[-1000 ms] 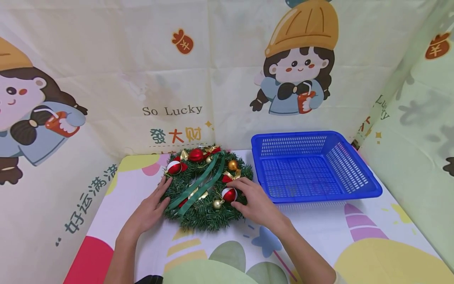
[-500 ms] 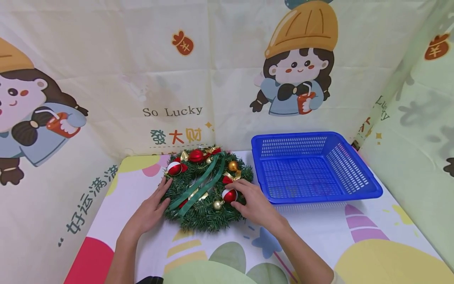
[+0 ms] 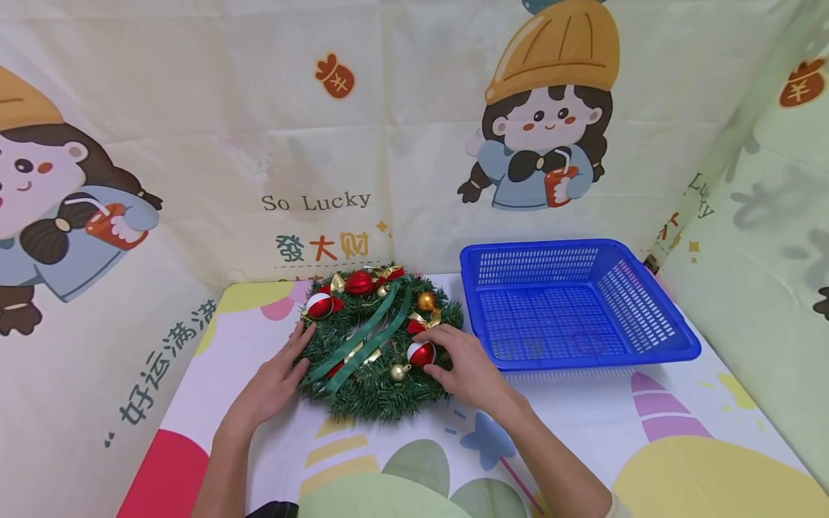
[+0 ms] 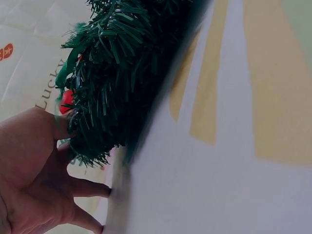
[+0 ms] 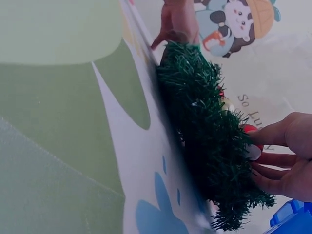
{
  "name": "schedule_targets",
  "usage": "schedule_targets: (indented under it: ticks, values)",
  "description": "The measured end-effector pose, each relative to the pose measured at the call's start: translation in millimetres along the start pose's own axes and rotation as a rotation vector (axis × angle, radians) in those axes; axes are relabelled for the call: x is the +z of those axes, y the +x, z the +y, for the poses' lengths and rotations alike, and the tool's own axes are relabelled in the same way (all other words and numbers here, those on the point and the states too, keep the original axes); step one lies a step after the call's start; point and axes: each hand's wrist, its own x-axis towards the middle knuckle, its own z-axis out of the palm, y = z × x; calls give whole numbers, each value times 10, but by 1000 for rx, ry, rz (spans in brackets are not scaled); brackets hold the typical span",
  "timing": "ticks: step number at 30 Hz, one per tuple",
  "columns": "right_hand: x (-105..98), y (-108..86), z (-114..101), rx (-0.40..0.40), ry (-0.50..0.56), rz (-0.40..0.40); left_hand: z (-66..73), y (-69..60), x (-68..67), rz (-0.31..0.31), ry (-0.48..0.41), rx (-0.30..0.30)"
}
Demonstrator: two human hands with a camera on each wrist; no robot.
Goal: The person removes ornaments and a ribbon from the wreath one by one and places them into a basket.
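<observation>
A green Christmas wreath [image 3: 381, 404] lies on the table, trimmed with green ribbon [image 3: 352, 363], bows and several baubles. At its left edge my left hand [image 3: 272, 388] rests with straight, spread fingers, and in the left wrist view that hand [image 4: 36, 170] touches the wreath's needles [image 4: 112, 83]. On the right side, my right hand [image 3: 469, 370] pinches a red-and-white bauble [image 3: 421, 355] between thumb and fingers. The right wrist view has the thumb on the bauble's red part and fingers by its white part [image 5: 253, 152]. A small gold bauble [image 3: 398, 373] sits just left of it.
A blue plastic basket [image 3: 583, 363] stands right of the wreath, close to my right hand. Behind the table [image 3: 557, 432] hangs a printed cloth backdrop [image 3: 414, 180], with further cloth walls at left and right.
The red-and-white bauble in my right hand has shifted very slightly. Otherwise both hands, the wreath and the basket stay in place.
</observation>
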Motion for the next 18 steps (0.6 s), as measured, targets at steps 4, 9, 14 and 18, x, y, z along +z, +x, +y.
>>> schedule_targets:
  ticks: [4,9,14,18]
  values:
    - [-21,0,-4,-8,12,0,6,2,-6,-1,0,3]
    - [-63,-7,-25,6,45,-5,10,7,-23,-7,-7,-7]
    - [-96,-17,-39,25,49,-7,10,3,-18,-8,-26,-9]
    - [-136,-24,-52,27,61,-1,15,0,-18,-9,-20,-32]
